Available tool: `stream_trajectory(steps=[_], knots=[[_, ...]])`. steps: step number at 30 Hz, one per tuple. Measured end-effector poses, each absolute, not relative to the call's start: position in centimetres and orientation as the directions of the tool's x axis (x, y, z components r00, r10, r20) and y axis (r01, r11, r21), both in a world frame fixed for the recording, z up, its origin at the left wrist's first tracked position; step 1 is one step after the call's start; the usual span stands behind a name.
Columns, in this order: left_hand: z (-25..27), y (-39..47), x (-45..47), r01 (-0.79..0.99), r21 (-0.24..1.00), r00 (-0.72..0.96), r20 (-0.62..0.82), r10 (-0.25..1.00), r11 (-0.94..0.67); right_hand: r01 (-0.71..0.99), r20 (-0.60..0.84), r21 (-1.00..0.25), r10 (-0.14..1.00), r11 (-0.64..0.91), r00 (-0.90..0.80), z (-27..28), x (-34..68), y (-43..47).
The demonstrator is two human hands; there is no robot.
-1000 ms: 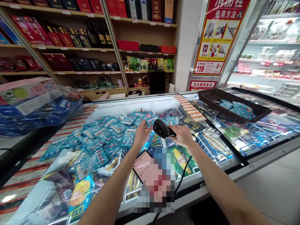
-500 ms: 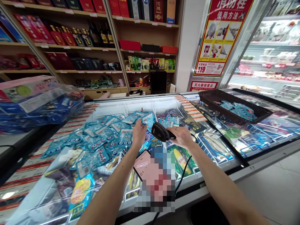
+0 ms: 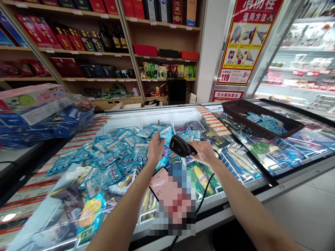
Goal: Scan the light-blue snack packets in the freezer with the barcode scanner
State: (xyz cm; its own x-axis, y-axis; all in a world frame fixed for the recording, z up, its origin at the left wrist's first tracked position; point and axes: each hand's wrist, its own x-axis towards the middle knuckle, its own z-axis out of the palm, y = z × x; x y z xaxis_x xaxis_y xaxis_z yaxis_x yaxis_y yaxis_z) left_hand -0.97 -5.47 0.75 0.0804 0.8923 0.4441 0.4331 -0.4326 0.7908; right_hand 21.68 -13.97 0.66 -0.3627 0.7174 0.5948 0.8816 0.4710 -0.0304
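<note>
Between the fingers of my left hand [image 3: 156, 148] is a small blue packet [image 3: 166, 132], with its white barcode label showing. My right hand [image 3: 203, 152] is wrapped round the handle of a black barcode scanner [image 3: 180, 145], whose head points left at the packet, a short gap away. From the scanner a black cable [image 3: 208, 186] runs down toward the front edge. A heap of like blue packets [image 3: 115, 150] covers the glass freezer top left of my hands. Below them lies a phone [image 3: 163, 188] with a pink screen, partly blurred out by large pixels.
A brown basket [image 3: 290, 129] holding several blue packets stands on the freezer at the right. Plastic-wrapped boxes [image 3: 39, 108] are stacked at the left. Frozen bags, such as corn [image 3: 202, 179], show through the glass. Shelves [image 3: 102, 54] of boxes and bottles line the back.
The blue packet and the scanner have shifted only very slightly. Both hands keep the same hold, and the heap, phone and basket stay where they were.
</note>
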Motion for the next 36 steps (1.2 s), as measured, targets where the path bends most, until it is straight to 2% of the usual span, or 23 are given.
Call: stream_trajectory(steps=[10,13,17,21,24,29,32,34,36], knots=[[0.7,-5.6,-0.8,0.432,0.804,0.031,0.44,0.898,-0.408,0.902,0.594,-0.03,0.734,0.43,-0.33,0.8,21.8,-14.0],[0.6,-5.4,-1.0,0.41,0.813,0.023,0.444,0.896,-0.414,0.949,0.576,-0.052,0.786,0.311,-0.226,1.2,22.2,-14.1],[1.2,-5.1,-1.5,0.444,0.795,0.029,0.448,0.894,-0.413,0.993,0.517,-0.114,0.856,0.03,0.033,1.8,22.8,-14.0],[2.5,-5.4,-2.1,0.624,0.626,0.037,0.575,0.817,-0.468,0.972,0.447,-0.163,0.866,-0.168,0.225,2.1,23.1,-13.8],[3.1,-5.7,-2.7,0.743,0.48,0.076,0.631,0.772,-0.466,0.961,0.425,-0.181,0.865,-0.208,0.267,2.2,23.3,-13.7],[2.7,-5.7,-3.8,0.906,0.266,0.098,0.625,0.774,-0.33,0.955,0.407,-0.188,0.867,-0.229,0.288,2.4,23.5,-13.6],[2.2,-5.5,-3.8,0.89,0.129,0.281,0.603,0.747,-0.438,0.95,0.401,-0.188,0.864,-0.249,0.305,2.5,23.6,-13.6],[1.8,-5.2,-3.7,0.838,0.06,0.433,0.534,0.727,-0.543,0.946,0.395,-0.184,0.862,-0.266,0.319,2.6,23.7,-13.6],[1.5,-4.9,-3.6,0.808,0.021,0.51,0.474,0.718,-0.588,0.944,0.391,-0.18,0.861,-0.275,0.325,2.7,23.7,-13.6]])
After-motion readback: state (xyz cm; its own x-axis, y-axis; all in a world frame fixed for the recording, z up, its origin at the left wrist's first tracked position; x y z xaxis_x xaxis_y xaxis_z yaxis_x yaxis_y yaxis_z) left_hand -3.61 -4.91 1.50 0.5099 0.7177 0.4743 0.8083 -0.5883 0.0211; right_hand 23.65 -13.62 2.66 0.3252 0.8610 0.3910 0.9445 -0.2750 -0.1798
